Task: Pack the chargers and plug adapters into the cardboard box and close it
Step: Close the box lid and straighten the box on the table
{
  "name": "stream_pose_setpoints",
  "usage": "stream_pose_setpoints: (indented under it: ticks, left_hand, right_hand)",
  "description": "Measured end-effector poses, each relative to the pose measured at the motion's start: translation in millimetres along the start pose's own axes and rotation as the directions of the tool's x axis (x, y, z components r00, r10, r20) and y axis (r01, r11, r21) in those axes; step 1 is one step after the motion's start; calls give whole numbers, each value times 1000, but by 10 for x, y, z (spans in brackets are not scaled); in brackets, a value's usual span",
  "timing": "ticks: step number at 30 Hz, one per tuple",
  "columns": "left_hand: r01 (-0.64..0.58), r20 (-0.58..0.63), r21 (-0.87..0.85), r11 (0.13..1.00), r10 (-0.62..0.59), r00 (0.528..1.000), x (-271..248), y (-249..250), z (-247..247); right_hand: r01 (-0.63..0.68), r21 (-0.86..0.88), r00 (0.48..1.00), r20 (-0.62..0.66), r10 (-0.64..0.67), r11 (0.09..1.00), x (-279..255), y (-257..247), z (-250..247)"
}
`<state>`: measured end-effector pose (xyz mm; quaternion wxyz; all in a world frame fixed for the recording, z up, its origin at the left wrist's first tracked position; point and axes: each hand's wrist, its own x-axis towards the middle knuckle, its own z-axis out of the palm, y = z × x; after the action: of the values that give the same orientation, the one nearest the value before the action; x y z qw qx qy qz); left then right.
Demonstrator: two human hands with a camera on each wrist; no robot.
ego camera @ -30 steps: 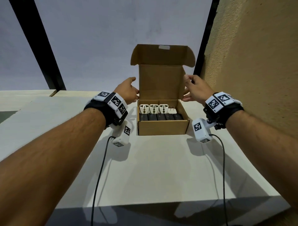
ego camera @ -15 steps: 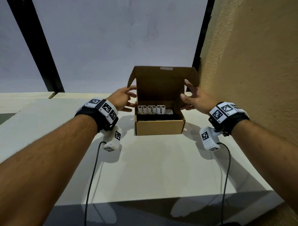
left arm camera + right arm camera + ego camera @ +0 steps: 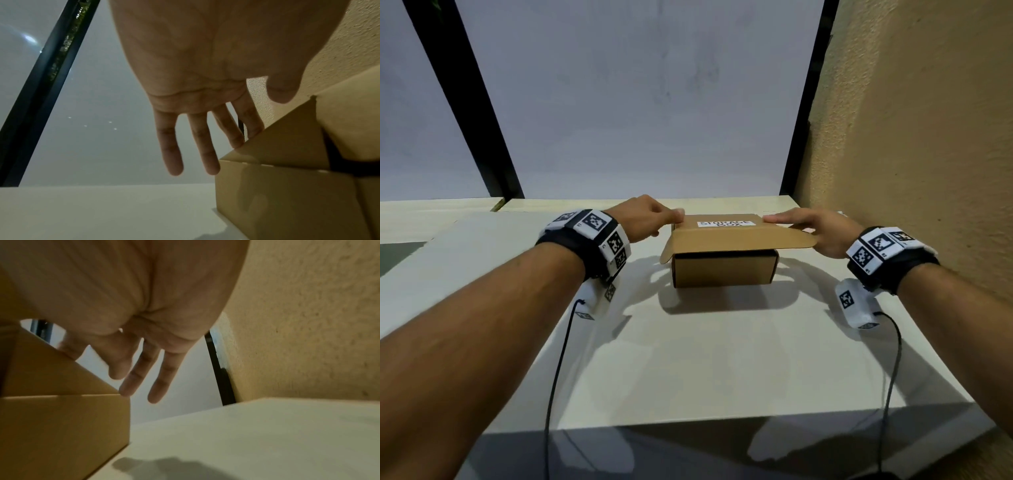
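Note:
The cardboard box [image 3: 724,272] stands on the white table with its lid [image 3: 722,236] folded down over it. A white "STORAGE BOX" label [image 3: 726,224] faces up, and the lid's front flap juts forward over the front wall, leaving a dark gap. My left hand [image 3: 671,219] presses the lid's left rear corner, with straight fingers [image 3: 236,134] touching the side flap [image 3: 287,142]. My right hand [image 3: 787,221] lies flat on the lid's right edge, with its fingers [image 3: 131,382] hanging straight beside the box [image 3: 61,426]. The chargers and adapters are hidden under the lid.
A rough tan wall [image 3: 911,137] rises close on the right of the box. The white table [image 3: 688,359] reaches forward to its front edge near me. Black window posts [image 3: 465,102] stand behind it. Thin black cables [image 3: 558,359] hang from both wrist cameras.
The lid has swung down from half raised to lying over the box. Both hands came down with it. The adapters and chargers have gone out of sight.

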<state>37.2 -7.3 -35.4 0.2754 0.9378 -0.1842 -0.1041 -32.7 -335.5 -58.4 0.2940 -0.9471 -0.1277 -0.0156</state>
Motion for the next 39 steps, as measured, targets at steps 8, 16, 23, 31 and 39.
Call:
stream_pose_setpoints:
  ticks: [8,16,23,31,39]
  left_hand:
    - [-36,9,194,980,35,999,-38,95,-39]
    - [-46,43,263,964,36,998,-16,113,-47]
    - [-41,3,230,972,42,999,-36,61,67]
    - [-28,-39,253,967,39,998,41,66,150]
    - [-71,6,336,939,73,997,95,162,223]
  right_hand:
    - [33,73,976,-218,-16,997,120,-110,-235]
    - [-164,-219,985,-83,149,962,226,-339,6]
    - [-253,-136,966,-98,241,958,270,-415,78]
    - [-224,-359,975,-85,207,906,331,-491,182]
    - [-239,-433,970,-74,230,869,382,-598,223]
